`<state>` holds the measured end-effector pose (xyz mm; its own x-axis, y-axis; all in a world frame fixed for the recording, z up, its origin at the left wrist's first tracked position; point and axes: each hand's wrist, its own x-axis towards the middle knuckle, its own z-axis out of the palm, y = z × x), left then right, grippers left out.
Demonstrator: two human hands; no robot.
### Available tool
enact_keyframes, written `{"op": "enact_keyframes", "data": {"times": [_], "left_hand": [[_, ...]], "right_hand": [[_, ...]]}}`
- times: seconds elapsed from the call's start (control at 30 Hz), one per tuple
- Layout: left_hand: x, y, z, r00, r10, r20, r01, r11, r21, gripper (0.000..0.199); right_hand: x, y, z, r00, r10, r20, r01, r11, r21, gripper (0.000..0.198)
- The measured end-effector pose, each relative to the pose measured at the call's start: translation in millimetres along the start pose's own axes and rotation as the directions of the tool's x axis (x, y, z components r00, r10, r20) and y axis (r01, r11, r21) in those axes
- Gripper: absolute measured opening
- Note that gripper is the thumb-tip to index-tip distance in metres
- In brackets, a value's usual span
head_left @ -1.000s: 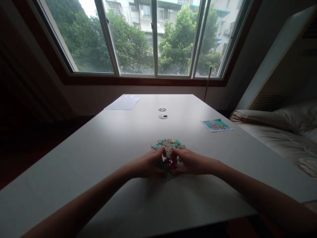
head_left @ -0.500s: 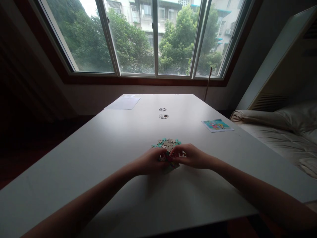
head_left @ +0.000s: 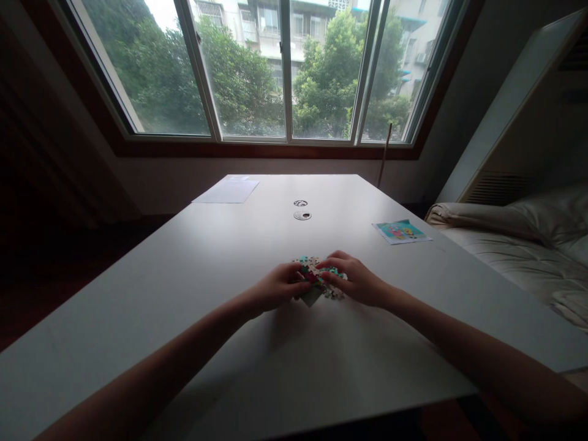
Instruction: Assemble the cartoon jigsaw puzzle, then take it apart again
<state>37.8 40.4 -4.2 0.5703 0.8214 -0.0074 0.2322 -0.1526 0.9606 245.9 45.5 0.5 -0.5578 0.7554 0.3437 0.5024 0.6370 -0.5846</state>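
Between my two hands is a heap of small jigsaw puzzle pieces point(head_left: 337, 294), some with pale backs, others teal, red and green. My left hand point(head_left: 281, 285) is curled at the heap's left side, its thumb and fingers around red and teal pieces. From the right, my right hand point(head_left: 353, 278) reaches over the heap with bent fingers on the pieces. A flat greenish corner point(head_left: 312, 298) pokes out below the pieces towards me; what it belongs to is partly hidden. Some fingertips are hard to make out in the dim light.
The white table point(head_left: 220, 245) runs towards the window. A colourful picture sheet point(head_left: 402, 232) lies on the right, white paper point(head_left: 227, 190) at the far left. Two round table inserts point(head_left: 302, 215) sit mid-table. A padded seat point(head_left: 514, 239) adjoins the right edge.
Both hands have shifted slightly up, and my right hand has moved further over the heap. More pieces now show under the right hand, and the greenish corner sits higher.
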Motion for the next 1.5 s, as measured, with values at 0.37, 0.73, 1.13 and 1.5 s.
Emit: {"op": "enact_keyframes", "data": {"times": [0.37, 0.73, 1.13, 1.5], "left_hand": [[-0.7, 8.4, 4.5, 0.997, -0.043, -0.06, 0.032, 0.984, -0.177, 0.035], [-3.7, 10.8, 6.3, 0.988, -0.142, -0.059, 0.108, 0.915, -0.389, 0.039], [-5.7, 12.0, 9.4, 0.983, -0.175, -0.062, 0.12, 0.851, -0.511, 0.04], [-6.2, 14.7, 11.0, 0.969, -0.229, -0.088, 0.141, 0.813, -0.565, 0.04]], "right_hand": [[0.5, -0.7, 5.3, 0.981, 0.152, 0.119, -0.177, 0.955, 0.239, 0.022], [7.9, 0.6, 9.4, 0.921, 0.302, 0.246, -0.381, 0.562, 0.735, 0.034], [12.4, -10.0, 10.5, 0.84, 0.368, 0.399, -0.472, 0.132, 0.871, 0.022], [15.9, 6.1, 5.5, 0.939, 0.343, 0.007, -0.277, 0.745, 0.607, 0.022]]}}
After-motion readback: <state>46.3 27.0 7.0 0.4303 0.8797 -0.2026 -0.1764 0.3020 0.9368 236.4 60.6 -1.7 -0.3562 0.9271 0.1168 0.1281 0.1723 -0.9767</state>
